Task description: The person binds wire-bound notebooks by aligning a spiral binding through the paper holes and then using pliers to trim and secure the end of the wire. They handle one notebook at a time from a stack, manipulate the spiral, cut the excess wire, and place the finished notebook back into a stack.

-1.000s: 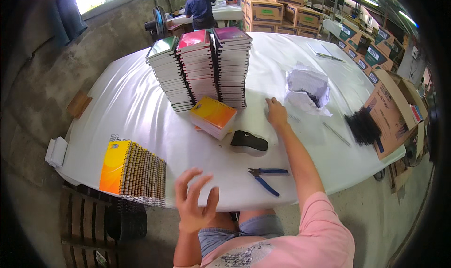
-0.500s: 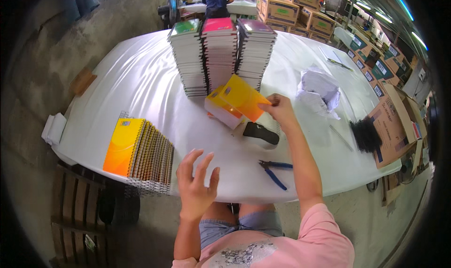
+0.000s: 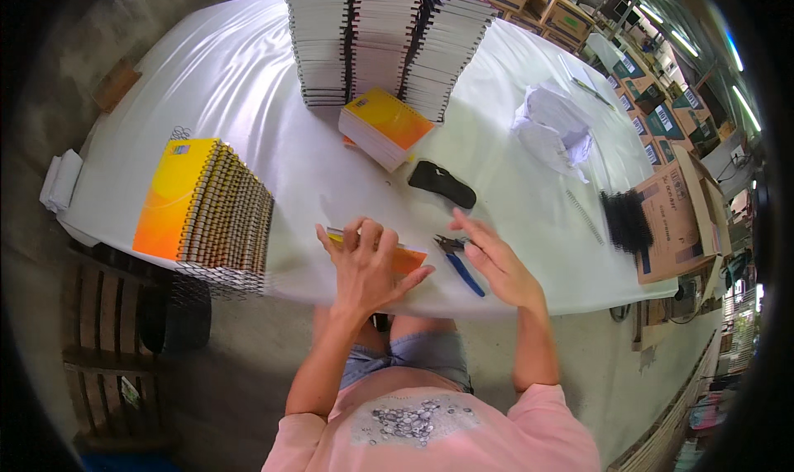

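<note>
My left hand [image 3: 362, 267] grips a thin yellow-and-orange notebook [image 3: 408, 261] at the table's front edge, fingers over its top and much of the cover hidden. To its right my right hand [image 3: 504, 267] is open, fingers stretched out and apparently empty. It partly covers the blue-handled cutting pliers [image 3: 465, 274] lying on the table. Farther back lies a small pile of matching yellow-orange notebooks [image 3: 387, 118], and a black elongated pouch-like object [image 3: 442, 184] is in front of it. On the left, a slanting row of spiral-bound yellow-orange notebooks [image 3: 175, 203] leans at the edge.
Three tall notebook stacks [image 3: 379, 46] stand at the back of the white-covered table [image 3: 306, 166]. Crumpled white wrapping [image 3: 552, 129], a loose wire coil [image 3: 585, 216], a bundle of black coils [image 3: 626, 222] and an open cardboard box [image 3: 672, 216] occupy the right side.
My right hand has come back from the small pile toward the pliers and let go of the yellow-orange notebook, which is now in my left hand. The view has tilted downward.
</note>
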### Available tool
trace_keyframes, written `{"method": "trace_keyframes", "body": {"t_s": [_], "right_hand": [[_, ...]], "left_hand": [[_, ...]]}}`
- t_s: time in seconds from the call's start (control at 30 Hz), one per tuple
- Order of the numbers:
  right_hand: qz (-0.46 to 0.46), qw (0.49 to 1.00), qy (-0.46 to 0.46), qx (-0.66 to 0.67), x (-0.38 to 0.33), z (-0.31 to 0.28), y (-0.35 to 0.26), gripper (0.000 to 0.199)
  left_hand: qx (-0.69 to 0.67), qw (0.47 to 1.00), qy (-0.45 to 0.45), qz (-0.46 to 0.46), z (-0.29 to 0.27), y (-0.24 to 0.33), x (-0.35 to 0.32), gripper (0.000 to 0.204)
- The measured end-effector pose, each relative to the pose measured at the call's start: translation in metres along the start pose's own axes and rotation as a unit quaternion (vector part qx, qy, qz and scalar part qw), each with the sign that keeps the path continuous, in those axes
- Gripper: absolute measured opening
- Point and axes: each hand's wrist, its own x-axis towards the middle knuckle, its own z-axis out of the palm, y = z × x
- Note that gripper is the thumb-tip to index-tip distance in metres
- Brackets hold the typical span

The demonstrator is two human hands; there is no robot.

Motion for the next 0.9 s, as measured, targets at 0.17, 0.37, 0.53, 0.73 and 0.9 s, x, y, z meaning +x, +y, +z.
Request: {"method": "trace_keyframes", "body": {"t_s": [0.17, 0.37, 0.53, 0.73, 0.9], "right_hand": [[0.055, 0.998, 0.005, -0.025, -0.003, 0.017, 0.0, 0.027], [0.008, 0.998, 0.065, 0.018, -0.001, 0.031, 0.009, 0.024], [0.024, 0.997, -0.026, 0.061, 0.005, 0.028, 0.005, 0.024], [0.013, 0.992, -0.027, 0.119, 0.003, 0.029, 0.006, 0.02], [0.086, 0.982, 0.027, 0.167, 0.005, 0.028, 0.01, 0.016]], "left_hand": [[0.012, 0.993, 0.116, -0.026, 0.021, 0.005, -0.005, 0.05], [0.027, 0.988, 0.149, -0.015, 0.019, 0.006, -0.009, 0.046], [0.037, 0.989, 0.14, -0.025, 0.019, 0.005, -0.012, 0.047], [0.053, 0.989, 0.129, -0.039, 0.024, 0.004, -0.011, 0.049], [0.047, 0.986, 0.155, -0.035, 0.021, 0.008, -0.009, 0.048]]}}
